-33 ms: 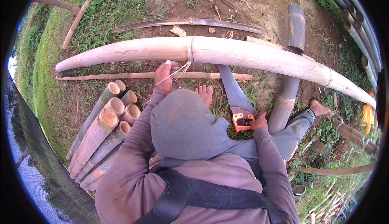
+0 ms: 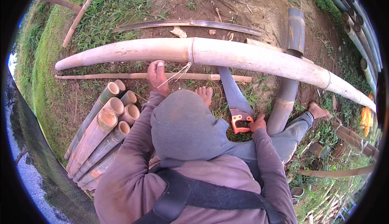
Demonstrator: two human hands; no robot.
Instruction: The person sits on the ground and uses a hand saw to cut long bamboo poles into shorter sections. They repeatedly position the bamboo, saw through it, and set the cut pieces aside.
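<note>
A long pale bamboo pole (image 2: 247, 56) spans the view in front of me, resting across a darker, thick bamboo piece (image 2: 283, 102) at the right. Just under the pole's left half is my left hand (image 2: 157, 77), its fingers curled and thumb up; anything inside them is hidden. Loose fibre strands (image 2: 178, 73) hang from the pole's joint beside that hand. My right hand (image 2: 258, 123) is closed round the orange handle of a handsaw (image 2: 234, 92). The saw's blade points away from me, its tip hidden under the pole.
Cut bamboo lengths (image 2: 99, 131) lie stacked at my left. A thin bamboo strip (image 2: 121, 76) and a split piece (image 2: 162, 24) lie near the pole. More poles (image 2: 356, 25) stand far right, above an orange cloth (image 2: 366, 118). My bare feet are on the ground.
My left hand has shifted slightly left along the pole, away from the fibre strands, with its fingers more curled. The right hand and saw have barely moved.
</note>
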